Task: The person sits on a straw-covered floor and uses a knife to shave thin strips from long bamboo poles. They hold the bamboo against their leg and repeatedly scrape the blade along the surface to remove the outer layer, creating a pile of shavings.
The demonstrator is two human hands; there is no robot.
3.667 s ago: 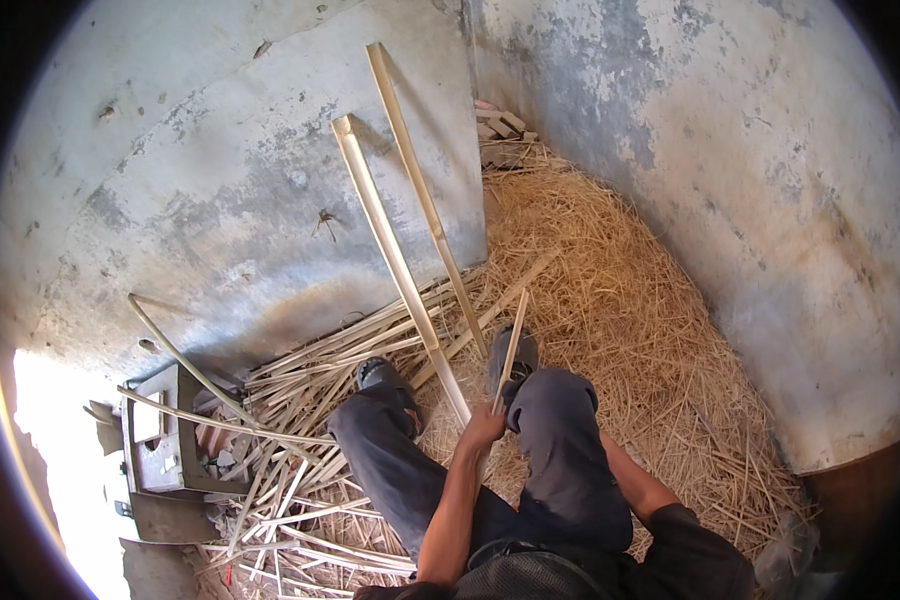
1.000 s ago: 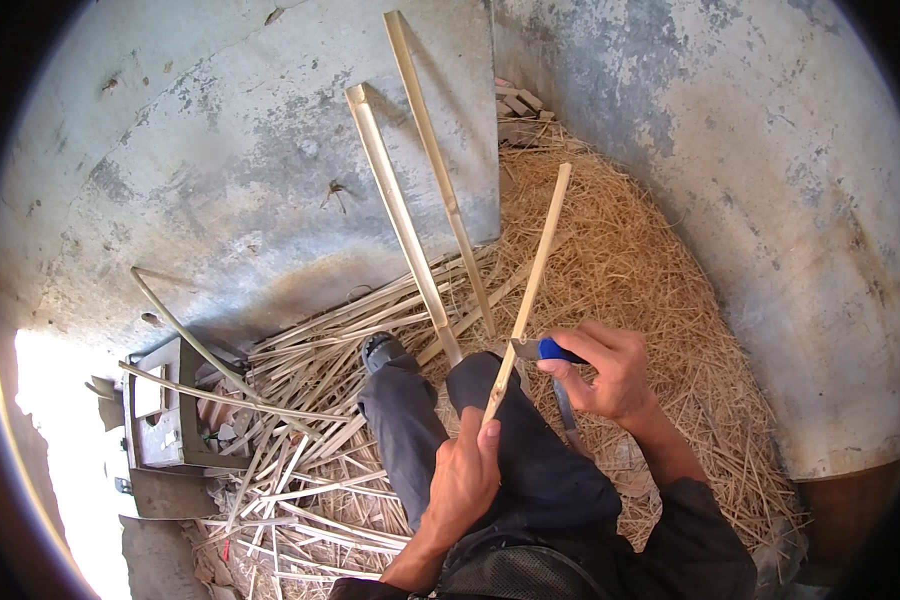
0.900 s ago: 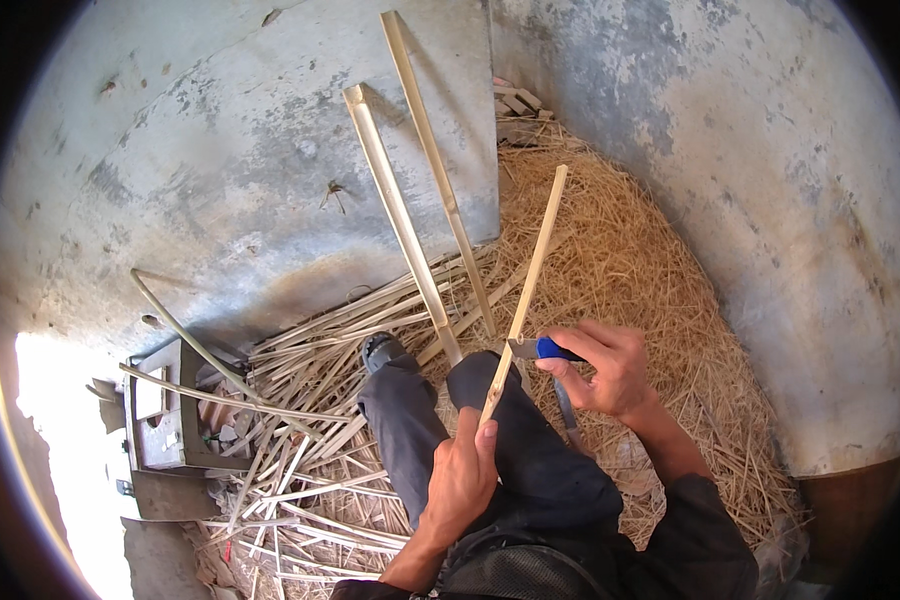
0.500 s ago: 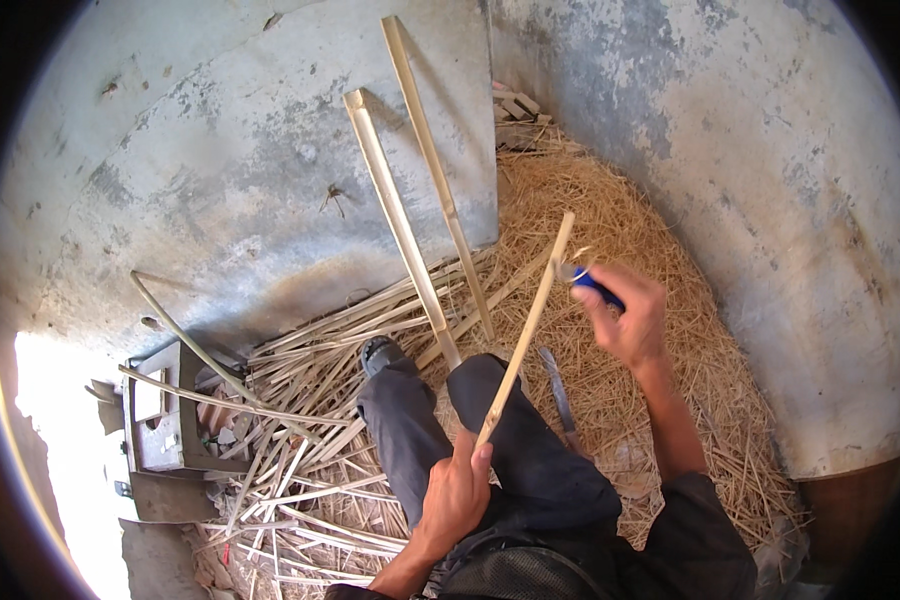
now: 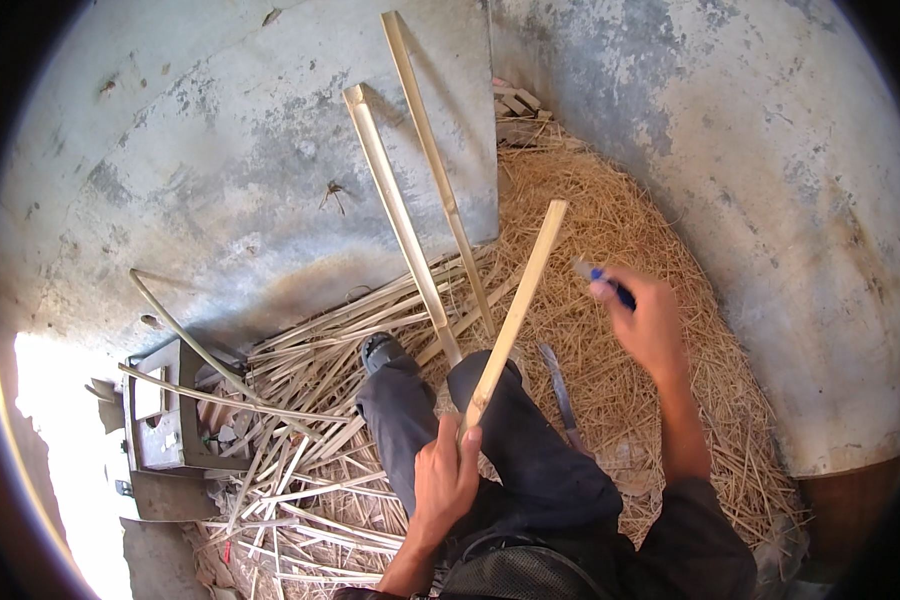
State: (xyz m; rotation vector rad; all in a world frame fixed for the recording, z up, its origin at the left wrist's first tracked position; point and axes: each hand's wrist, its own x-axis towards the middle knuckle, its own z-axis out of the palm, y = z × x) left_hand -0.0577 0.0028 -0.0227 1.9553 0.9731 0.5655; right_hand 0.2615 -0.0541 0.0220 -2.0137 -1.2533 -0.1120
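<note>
My left hand (image 5: 444,480) is closed round the lower end of a split bamboo strip (image 5: 520,305), which slants up and away over my right knee. To the right of the strip's far end, my right hand (image 5: 648,315) grips a blue utility knife (image 5: 610,284). Its short blade points toward the strip, with a gap between them. A long-bladed knife (image 5: 558,390) lies on the shavings beside my right leg. Two more bamboo strips, a wide one (image 5: 400,215) and a narrower one (image 5: 435,160), lean against the wall ahead.
Thin bamboo shavings (image 5: 630,240) heap up on the right and far side. Loose split sticks (image 5: 315,345) are piled to the left, next to a grey box (image 5: 170,440) with a bent stick (image 5: 195,345) across it. Weathered walls (image 5: 240,150) stand ahead and at the right.
The utility knife has drawn back right, away from the strip. The held strip has turned to show its broad flat face, and my left hand has shifted slightly left.
</note>
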